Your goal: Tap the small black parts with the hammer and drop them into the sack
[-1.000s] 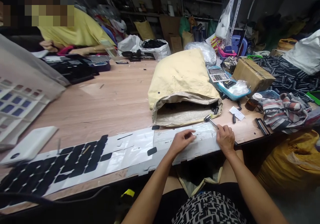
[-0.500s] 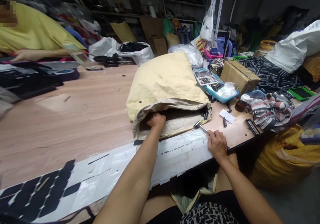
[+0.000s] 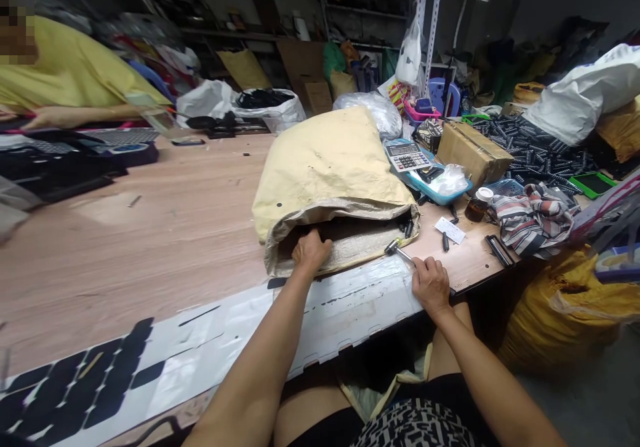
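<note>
A pale yellow woven sack (image 3: 320, 160) lies on the table with its mouth open toward me. At that mouth is my left hand (image 3: 311, 252), knuckles up and fingers curled; the fingertips are hidden in the dark inside, so what they hold cannot be made out. Small black pieces (image 3: 407, 226) show at the right corner of the opening. My right hand (image 3: 431, 284) is closed around the handle of a small hammer (image 3: 393, 246), whose head rests by the sack's lower right edge. A white board strip (image 3: 350, 310) runs along the front edge below both hands.
Black flat pieces (image 3: 100, 384) lie on the strip's left end. Right of the sack are a calculator (image 3: 407, 157), a blue tray (image 3: 453, 197), a cardboard box (image 3: 473, 154), a brown jar (image 3: 479, 204) and a striped cloth (image 3: 533, 217). A co-worker in yellow (image 3: 75, 67) sits far left.
My left hand has drawn back a little out of the sack's mouth, so more of it shows. The right hand keeps the hammer in nearly the same place; the view has shifted slightly.
</note>
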Tool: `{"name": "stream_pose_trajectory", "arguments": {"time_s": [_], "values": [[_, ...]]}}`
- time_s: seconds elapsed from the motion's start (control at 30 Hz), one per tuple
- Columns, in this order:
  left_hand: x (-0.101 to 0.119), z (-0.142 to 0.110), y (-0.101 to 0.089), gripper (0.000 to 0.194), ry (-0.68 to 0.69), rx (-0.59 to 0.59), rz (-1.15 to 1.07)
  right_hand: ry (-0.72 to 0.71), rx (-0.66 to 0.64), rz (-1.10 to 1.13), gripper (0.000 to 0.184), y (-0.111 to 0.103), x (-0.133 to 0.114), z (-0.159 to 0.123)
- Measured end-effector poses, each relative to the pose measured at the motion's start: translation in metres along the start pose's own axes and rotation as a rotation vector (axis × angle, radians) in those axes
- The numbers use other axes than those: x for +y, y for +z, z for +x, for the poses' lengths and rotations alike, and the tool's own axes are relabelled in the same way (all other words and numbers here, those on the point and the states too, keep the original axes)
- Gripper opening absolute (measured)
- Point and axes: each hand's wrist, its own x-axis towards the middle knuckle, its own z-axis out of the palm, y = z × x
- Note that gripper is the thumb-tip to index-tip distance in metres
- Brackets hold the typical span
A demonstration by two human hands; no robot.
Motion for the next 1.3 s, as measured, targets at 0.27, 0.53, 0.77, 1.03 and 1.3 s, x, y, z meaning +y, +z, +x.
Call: {"name": "stream_pose_trajectory", "arguments": {"time_s": [0.27, 0.53, 0.77, 1.03, 1.3], "values": [[0.005, -0.041, -0.002, 0.052, 0.091, -0.184, -0.556, 0.0, 0.003, 0.018, 0.032, -0.001, 0.0, 0.0], [0.013, -0.116, 0.01, 0.042, 0.135, -0.201, -1.04, -0.006, 0.005, 0.003, 0.032, 0.002, 0.001, 0.0], [0.002, -0.161, 0.031, 0.022, 0.273, -0.233, -0.773, -0.01, -0.01, -0.003, 0.033, -0.001, 0.001, 0.002], [-0.005, -0.16, 0.032, 0.026, 0.571, -0.143, -0.606, -0.013, -0.004, -0.016, 0.034, 0.002, 0.003, 0.003], [-0.005, -0.157, 0.041, 0.055, 0.474, -0.187, -0.803, -0.006, -0.049, 0.202, 0.036, -0.017, 0.008, 0.008]]}}
